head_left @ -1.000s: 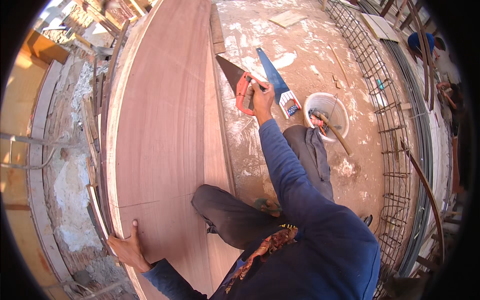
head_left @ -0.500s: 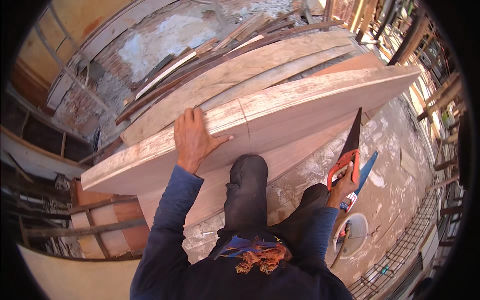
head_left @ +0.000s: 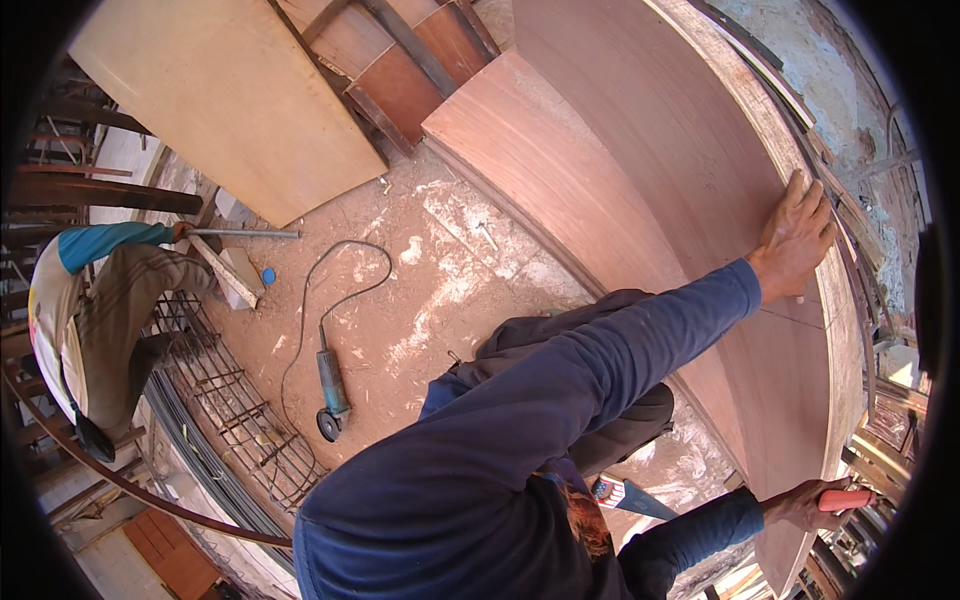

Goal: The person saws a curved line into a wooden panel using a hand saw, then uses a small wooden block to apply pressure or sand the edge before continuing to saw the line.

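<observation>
Here, fingers spread, the left hand [head_left: 795, 242] rested on the board [head_left: 690, 150] at three o'clock; the right hand [head_left: 796, 506] gripped a red handle [head_left: 847, 499] at four; a stripe-patterned saw [head_left: 640, 502] lay toward five.

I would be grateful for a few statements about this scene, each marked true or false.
1. The left hand rests over the edge of the long brown wooden panel. True.
2. The right hand is empty. False: it grips a red tool handle.
3. A dark, thin cord runs from the teal angle grinder with a black disc. True.
4. The grinder lies on the panel. False: it lies on the dusty brown floor.
5. A handsaw with a blue blade lies on the floor. True.
</observation>
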Tool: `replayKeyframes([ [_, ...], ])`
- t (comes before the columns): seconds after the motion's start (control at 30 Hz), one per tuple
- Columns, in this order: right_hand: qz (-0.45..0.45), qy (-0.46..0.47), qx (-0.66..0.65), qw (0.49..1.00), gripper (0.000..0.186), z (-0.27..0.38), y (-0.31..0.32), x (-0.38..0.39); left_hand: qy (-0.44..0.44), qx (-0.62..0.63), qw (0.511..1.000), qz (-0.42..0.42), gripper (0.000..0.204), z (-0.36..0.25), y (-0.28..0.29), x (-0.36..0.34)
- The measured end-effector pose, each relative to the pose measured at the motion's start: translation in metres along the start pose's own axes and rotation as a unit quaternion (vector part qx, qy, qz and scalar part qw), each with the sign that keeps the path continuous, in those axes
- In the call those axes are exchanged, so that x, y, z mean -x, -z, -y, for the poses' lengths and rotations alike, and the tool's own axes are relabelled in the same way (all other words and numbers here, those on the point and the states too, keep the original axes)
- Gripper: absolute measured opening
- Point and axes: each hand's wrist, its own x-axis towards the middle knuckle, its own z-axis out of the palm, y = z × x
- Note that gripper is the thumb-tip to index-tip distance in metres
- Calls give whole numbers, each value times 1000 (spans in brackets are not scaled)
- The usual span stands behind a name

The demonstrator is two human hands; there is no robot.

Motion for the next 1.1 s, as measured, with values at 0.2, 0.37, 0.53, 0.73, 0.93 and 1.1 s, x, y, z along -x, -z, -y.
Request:
replayKeyframes([
  [0.2,202,8,-79,976,44,111,-69,-45,17,-12,999,38,93,-3,9,10],
  [0.37,297,20,-75,952,43,173,-86,-35,-2,-49,998,44,97,-4,19,14],
  [0.53,350,28,-110,930,44,187,-83,-28,0,-59,998,37,101,-9,21,20],
  [0.73,384,48,-70,919,52,198,-77,-24,-22,-46,999,18,99,-3,18,22],
  [0.93,373,35,-51,926,46,227,-66,-35,-53,0,998,-18,96,5,15,25],
  [1.1,354,28,-58,933,44,272,-55,-33,-115,28,993,-10,76,24,29,24],
])
